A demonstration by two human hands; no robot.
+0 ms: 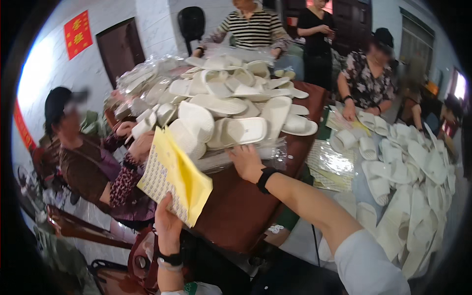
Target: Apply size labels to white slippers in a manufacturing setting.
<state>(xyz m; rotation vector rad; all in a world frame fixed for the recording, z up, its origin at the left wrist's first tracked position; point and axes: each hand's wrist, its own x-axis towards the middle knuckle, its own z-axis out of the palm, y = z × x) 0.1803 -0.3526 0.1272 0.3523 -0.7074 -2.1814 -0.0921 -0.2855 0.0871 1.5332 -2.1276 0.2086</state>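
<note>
My left hand (168,221) is closed on sticker sheets (155,184), whose white face carries rows of small printed labels. Their yellow backing bends away from the fold toward the right. Beyond them, cream slippers (241,132) lie heaped on the brown-covered table. My right hand (245,161) reaches to the near edge of the heap, its fingers stretched out over clear plastic bags (216,161) and close against one slipper. Whether the fingertips touch that slipper or only the bags, I cannot tell.
A second table on the right bears many more slippers (393,167) and sticker sheets (332,164). People sit on the left (88,157) and right (371,73), handling slippers or sheets. Two others stand at the back. A brown chair (83,226) stands at lower left.
</note>
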